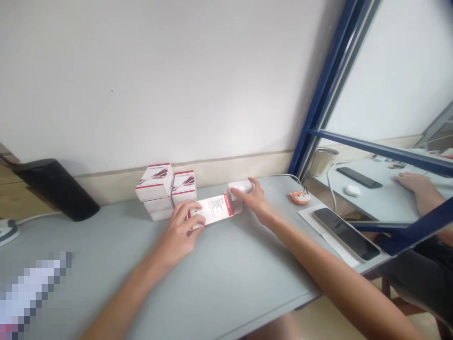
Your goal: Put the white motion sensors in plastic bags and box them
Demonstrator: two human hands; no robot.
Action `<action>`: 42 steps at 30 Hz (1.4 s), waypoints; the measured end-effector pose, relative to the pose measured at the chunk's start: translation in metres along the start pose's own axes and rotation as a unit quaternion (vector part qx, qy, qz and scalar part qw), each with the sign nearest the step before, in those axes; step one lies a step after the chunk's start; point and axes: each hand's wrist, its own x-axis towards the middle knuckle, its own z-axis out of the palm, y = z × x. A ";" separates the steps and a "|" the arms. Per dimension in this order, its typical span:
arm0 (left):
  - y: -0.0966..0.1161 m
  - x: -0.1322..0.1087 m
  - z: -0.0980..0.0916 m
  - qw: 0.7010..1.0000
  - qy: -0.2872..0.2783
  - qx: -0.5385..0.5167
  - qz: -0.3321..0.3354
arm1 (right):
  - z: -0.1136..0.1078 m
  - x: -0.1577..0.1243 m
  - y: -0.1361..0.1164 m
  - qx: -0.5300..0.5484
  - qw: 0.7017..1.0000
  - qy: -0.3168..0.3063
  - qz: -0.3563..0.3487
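Note:
My left hand (184, 226) is closed on a white carton with printed text and a red edge (215, 210), which lies on the desk. At the carton's right end my right hand (257, 200) grips a small white, rounded object (240, 189), its fingers and thumb around it. Something clear, like a plastic flap or sleeve, shows between this object and the carton; its exact kind is blurred. Just left of and behind my left hand, white boxes with red stripes (154, 182) are stacked, and another such box (184, 186) stands beside them.
A black cylinder-like device (58, 189) stands at the left by the wall. Toward the right are an orange-and-white animal-shaped case (300, 197) and a phone (347, 233) on white paper. Blue frame bars (318, 94) border the right side; beyond them another person's hand (412, 182) rests on a desk.

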 end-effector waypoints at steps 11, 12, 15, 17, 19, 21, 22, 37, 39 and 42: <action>-0.007 -0.007 0.008 0.998 0.022 0.043 -0.051 | 0.005 0.001 0.005 -0.074 0.996 -0.023 -0.044; -0.008 -0.008 0.008 0.997 0.015 0.044 -0.056 | 0.005 0.002 0.006 -0.082 0.995 -0.028 -0.047; -0.011 -0.010 0.009 0.996 -0.010 0.055 -0.065 | 0.002 0.003 0.008 -0.107 0.990 -0.051 -0.070; -0.012 -0.010 0.009 0.996 -0.023 0.061 -0.068 | 0.002 0.002 0.010 -0.118 0.987 -0.065 -0.091; -0.012 -0.010 0.010 0.996 -0.035 0.053 -0.059 | 0.003 0.000 0.012 -0.114 0.986 -0.071 -0.100; -0.010 -0.009 0.011 0.998 -0.039 0.037 -0.043 | 0.006 -0.002 0.013 -0.094 0.989 -0.060 -0.098; -0.009 -0.009 0.012 0.998 -0.036 0.030 -0.038 | 0.008 -0.003 0.013 -0.083 0.991 -0.051 -0.095; 0.007 -0.012 0.020 0.992 0.058 0.019 -0.108 | 0.007 -0.036 -0.006 -0.174 0.890 -0.104 -0.409; 0.010 -0.011 0.019 0.990 0.085 0.014 -0.113 | 0.007 -0.041 -0.008 -0.189 0.864 -0.090 -0.458; 0.017 -0.009 0.016 0.988 0.104 -0.022 -0.108 | 0.004 -0.044 -0.011 -0.178 0.840 -0.072 -0.507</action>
